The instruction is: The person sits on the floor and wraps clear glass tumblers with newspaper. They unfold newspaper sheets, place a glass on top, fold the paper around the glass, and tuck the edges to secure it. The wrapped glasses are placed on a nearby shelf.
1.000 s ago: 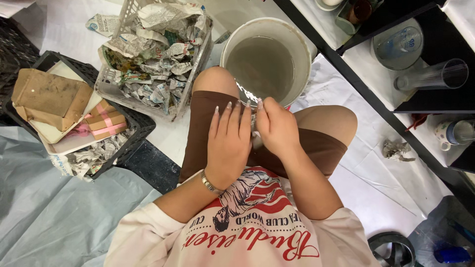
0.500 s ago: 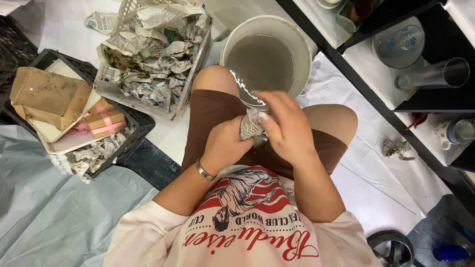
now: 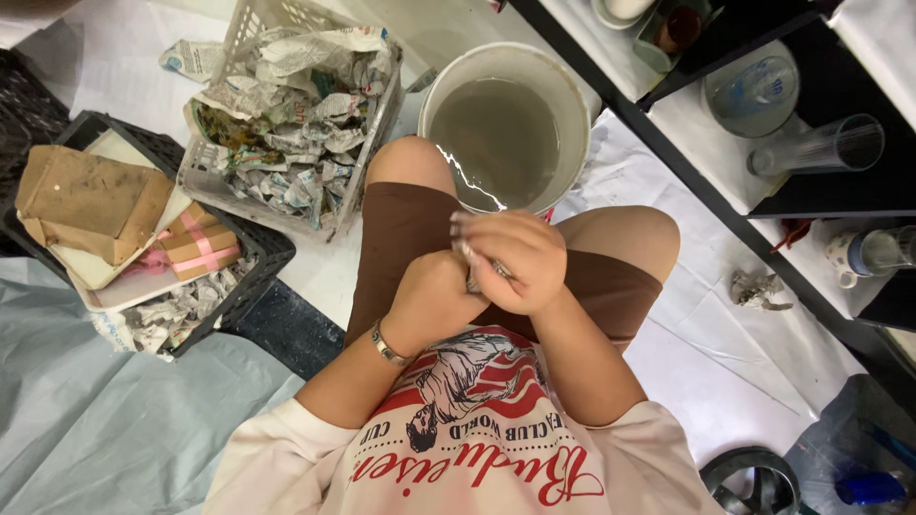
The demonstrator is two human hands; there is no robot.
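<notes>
Both my hands are pressed together over my lap, above my brown shorts. My left hand (image 3: 434,291) and my right hand (image 3: 510,257) are closed around a small wad of wet grey paper (image 3: 474,277), which is mostly hidden between the fingers. Just beyond my knees stands a white bucket (image 3: 572,105) filled with murky grey water. A metal bracelet sits on my left wrist.
A white crate (image 3: 372,124) full of crumpled newspaper stands at the upper left. A black crate (image 3: 258,248) holds brown paper, taped boxes and shreds. Black shelves (image 3: 725,38) with glassware run along the right. A crumpled scrap (image 3: 759,289) lies on the white floor sheet.
My left hand, first laid flat beside the right, has curled into a fist. Both hands have closed tightly over the wet paper, hiding most of it.
</notes>
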